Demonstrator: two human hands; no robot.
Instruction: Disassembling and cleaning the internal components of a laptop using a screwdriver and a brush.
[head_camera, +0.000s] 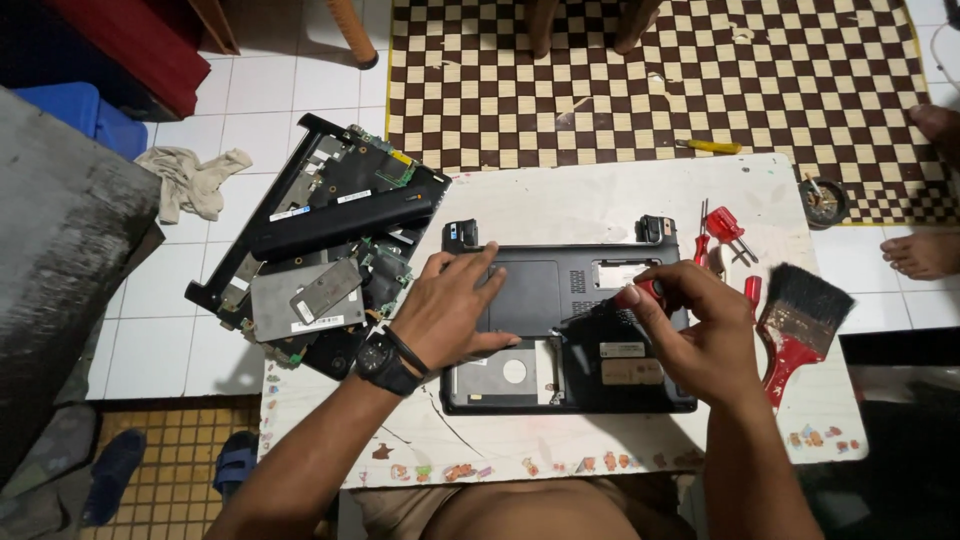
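left hand (452, 305) flat on laptop base (560, 285) (upturned), right hand (690, 325) gripping red screwdriver (640, 294)

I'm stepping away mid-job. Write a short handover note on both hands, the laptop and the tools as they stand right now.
Left hand: flat on the upturned laptop base, bracing it; grips nothing.
Right hand: closed on a red-handled screwdriver, tip down over the base's right half.
Base lies underside up on the white table; one bay at its lower left is already uncovered.
A second, stripped laptop chassis sits at the table's left edge.
Spare red screwdrivers and a red-handled brush lie to the right.
The rest of the bottom shell is still in place.
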